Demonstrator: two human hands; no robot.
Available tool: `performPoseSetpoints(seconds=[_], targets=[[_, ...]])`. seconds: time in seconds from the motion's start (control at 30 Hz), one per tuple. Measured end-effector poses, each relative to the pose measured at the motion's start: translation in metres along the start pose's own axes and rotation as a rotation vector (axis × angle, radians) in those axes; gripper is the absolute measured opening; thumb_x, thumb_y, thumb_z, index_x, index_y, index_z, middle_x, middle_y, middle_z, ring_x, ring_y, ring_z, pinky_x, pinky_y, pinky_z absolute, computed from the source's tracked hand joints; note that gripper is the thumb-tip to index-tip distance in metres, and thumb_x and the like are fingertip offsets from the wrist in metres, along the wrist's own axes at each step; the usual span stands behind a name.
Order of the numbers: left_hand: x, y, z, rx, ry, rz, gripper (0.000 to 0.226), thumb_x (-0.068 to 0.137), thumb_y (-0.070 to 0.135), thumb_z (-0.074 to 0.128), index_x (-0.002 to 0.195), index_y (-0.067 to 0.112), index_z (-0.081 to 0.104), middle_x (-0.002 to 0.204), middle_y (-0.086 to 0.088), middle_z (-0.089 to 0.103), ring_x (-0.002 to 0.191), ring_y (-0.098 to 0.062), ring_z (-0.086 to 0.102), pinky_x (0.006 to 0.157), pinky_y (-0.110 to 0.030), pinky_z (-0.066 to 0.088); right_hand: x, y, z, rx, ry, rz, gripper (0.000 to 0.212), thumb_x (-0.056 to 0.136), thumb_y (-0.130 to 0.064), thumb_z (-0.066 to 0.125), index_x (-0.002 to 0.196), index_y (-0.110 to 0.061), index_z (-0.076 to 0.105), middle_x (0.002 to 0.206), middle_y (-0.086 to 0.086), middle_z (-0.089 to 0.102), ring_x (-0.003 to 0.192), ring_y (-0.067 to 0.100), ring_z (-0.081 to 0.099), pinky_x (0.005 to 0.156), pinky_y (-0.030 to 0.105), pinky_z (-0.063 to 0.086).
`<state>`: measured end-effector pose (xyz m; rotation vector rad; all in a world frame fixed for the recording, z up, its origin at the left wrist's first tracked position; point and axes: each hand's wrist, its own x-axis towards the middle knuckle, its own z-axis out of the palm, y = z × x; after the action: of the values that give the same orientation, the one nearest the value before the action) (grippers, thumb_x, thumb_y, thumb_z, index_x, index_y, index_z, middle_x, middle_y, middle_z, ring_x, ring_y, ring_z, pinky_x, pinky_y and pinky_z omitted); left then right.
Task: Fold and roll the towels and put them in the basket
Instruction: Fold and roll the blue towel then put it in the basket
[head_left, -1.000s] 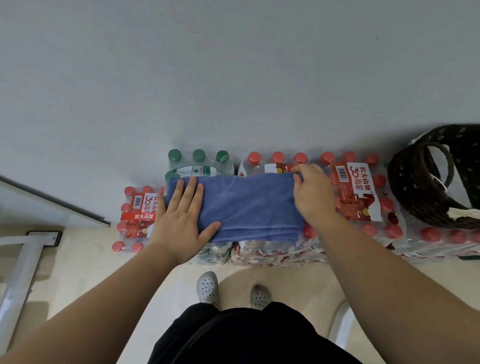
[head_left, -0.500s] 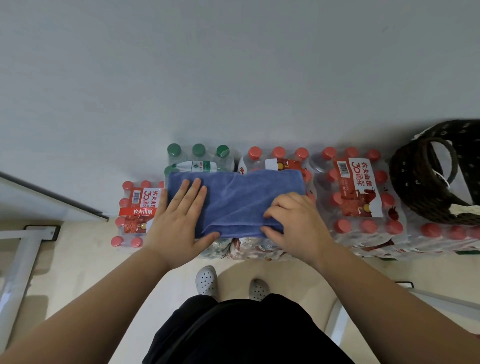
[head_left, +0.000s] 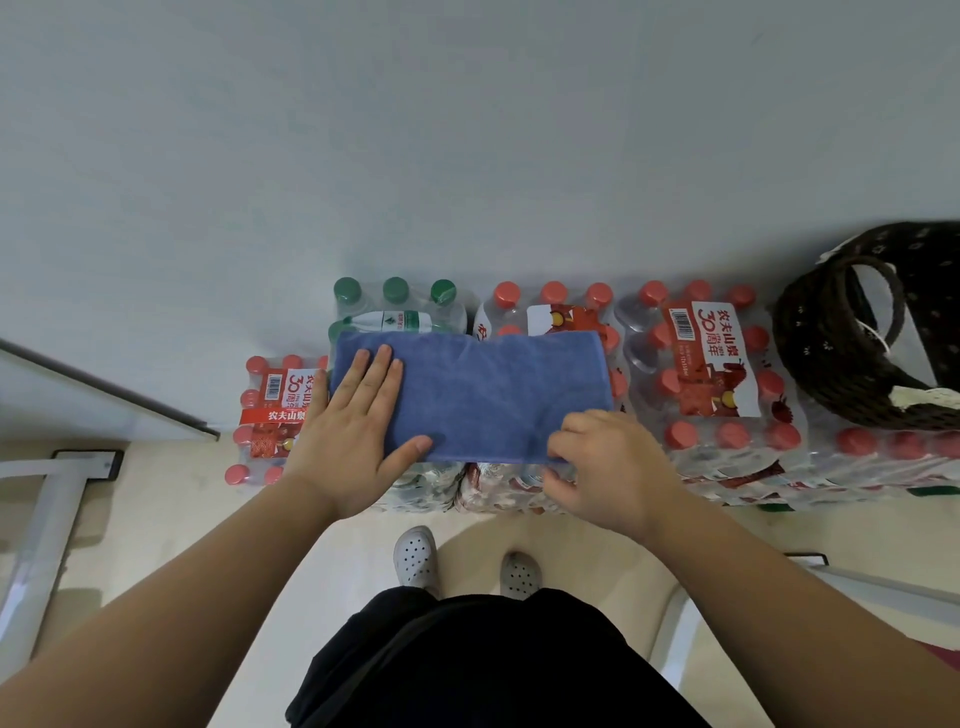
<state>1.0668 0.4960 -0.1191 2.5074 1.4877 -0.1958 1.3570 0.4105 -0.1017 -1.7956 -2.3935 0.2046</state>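
Head view, looking down: I see a folded blue towel (head_left: 483, 395) lying flat at the centre of the frame, on shrink-wrapped packs of bottled water (head_left: 711, 374) against a grey wall (head_left: 467, 130); the left hand (head_left: 353, 441) presses its left end, fingers (head_left: 382, 369) straight and flat, grasping nothing; the right hand (head_left: 608, 467), at the towel's lower right corner, curls round the near edge and pinches the cloth; a dark woven basket (head_left: 831, 374) sits on the packs at the right edge of the frame, apart from the towel.

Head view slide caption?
Left hand flat on folded blue towel atop bottled-water packs; right hand grips its near edge; basket at right.
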Motion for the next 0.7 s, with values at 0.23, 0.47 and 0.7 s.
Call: performPoseSetpoints(seconds=[0.23,0.47,0.7], targets=[[0.001,-0.005,-0.004,-0.054,0.044,-0.002,0.080,0.091,0.070,-0.005,0.156,0.024,-0.010,0.163,0.006,-0.015,0.149,-0.013,-0.019,0.121,-0.044,-0.011,0.059,-0.038,-0.007,0.057,0.001,0.235,0.061,0.097,-0.057,0.031,0.138,-0.019,0.054,0.138,0.008,0.054,0.126,0.030,0.050,0.107,0.046,0.040],[0.005,-0.015,-0.003,-0.033,0.024,-0.091,0.081,0.092,0.069,0.001,0.156,0.022,-0.012,0.161,0.005,-0.022,0.149,-0.017,-0.021,0.121,-0.047,-0.010,0.081,-0.033,0.027,-0.072,-0.252,0.402,0.085,0.090,-0.079,0.010,0.156,-0.032,-0.015,0.162,0.008,-0.028,0.148,0.037,-0.025,0.118,0.063,-0.011],[0.007,-0.020,-0.007,-0.234,0.157,-0.171,0.081,0.097,0.063,0.031,0.158,0.017,0.005,0.166,-0.005,0.002,0.152,-0.025,0.004,0.123,-0.046,0.006,0.087,-0.047,0.018,-0.150,-0.227,0.317,0.090,0.087,-0.082,0.010,0.157,-0.029,-0.012,0.165,0.008,-0.019,0.147,0.037,-0.029,0.113,0.068,-0.015]])
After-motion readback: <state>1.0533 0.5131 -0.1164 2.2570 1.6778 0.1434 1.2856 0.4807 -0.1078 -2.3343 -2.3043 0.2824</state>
